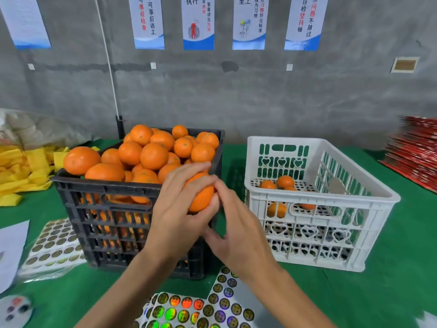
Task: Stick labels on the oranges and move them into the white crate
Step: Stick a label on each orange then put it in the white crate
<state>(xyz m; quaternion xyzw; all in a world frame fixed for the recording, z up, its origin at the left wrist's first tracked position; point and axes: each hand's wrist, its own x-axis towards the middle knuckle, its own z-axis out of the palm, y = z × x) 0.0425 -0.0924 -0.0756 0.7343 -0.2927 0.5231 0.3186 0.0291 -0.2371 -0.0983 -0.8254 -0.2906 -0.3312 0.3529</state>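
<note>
Looking like a fruit packing room in a small factory or warehouse. Showing a bare grey concrete wall [260, 95] hung with printed workplace slogan posters [198, 22], a green-covered table [390, 268] bearing a black crate [99, 209] heaped with oranges [153, 155], a white crate [331, 233], hologram label sheets [212, 308] and stacked red cartons [416, 150].

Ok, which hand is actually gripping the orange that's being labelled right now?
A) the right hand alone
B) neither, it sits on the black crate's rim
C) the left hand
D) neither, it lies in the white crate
C: the left hand wraps its fingers round the orange in front of the black crate, while the right hand only brings its fingertips to the fruit's side.
</note>
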